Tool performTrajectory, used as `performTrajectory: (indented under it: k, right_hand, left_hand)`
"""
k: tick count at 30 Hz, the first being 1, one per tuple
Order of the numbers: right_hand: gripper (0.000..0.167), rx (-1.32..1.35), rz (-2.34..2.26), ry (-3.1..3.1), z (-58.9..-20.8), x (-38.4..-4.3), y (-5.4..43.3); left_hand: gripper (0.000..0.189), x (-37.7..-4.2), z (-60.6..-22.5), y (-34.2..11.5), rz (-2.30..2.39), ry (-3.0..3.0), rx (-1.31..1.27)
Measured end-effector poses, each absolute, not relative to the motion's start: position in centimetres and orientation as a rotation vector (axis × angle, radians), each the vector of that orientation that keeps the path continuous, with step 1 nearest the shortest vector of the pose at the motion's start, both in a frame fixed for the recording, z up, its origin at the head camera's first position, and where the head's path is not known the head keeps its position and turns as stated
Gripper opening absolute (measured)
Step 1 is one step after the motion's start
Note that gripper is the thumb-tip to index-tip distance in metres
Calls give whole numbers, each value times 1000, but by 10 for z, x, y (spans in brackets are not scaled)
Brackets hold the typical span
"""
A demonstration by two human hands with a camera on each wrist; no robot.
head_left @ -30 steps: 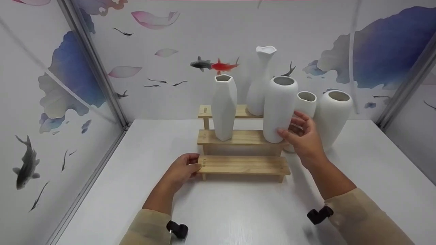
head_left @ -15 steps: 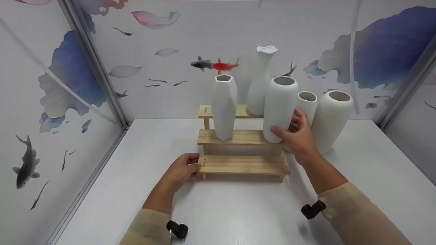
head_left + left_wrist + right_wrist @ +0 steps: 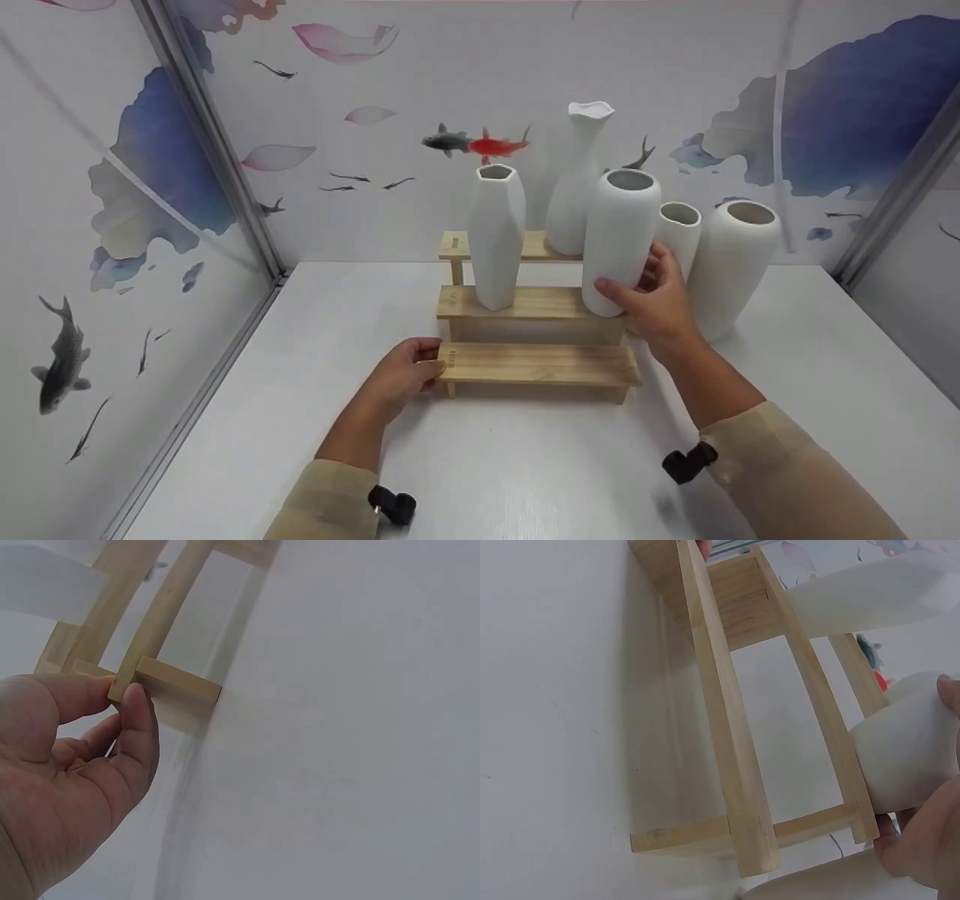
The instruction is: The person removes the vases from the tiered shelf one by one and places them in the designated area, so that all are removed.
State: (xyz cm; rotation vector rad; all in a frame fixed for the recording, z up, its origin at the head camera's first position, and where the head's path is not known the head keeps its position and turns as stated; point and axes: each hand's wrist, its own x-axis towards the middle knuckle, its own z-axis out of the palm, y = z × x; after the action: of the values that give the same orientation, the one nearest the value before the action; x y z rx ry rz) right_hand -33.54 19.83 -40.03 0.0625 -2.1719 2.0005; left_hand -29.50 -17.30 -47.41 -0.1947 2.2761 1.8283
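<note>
Vase [image 3: 621,232] tall, wht, smooth w/ rnd mouth; R grip [image 3: 661,304] holds it, L grip [image 3: 400,377] pinches shelf [image 3: 536,365].

No words or numbers can be read. The wooden stand [image 3: 540,364] has small dark marks [image 3: 452,358] at its left end, up high and down low, too tiny to make out.

A smooth white vase [image 3: 621,232] stands upright at the right end of the wooden rack's [image 3: 536,364] middle tier [image 3: 551,302].
</note>
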Motion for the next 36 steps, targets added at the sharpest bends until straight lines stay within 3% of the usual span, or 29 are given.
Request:
performTrajectory:
  k: [36]
  right_hand:
    - [97, 48, 2029, -2195, -412, -273, 223]
  left_hand:
    - [47, -295, -474, -172, 1826, 2276, -203]
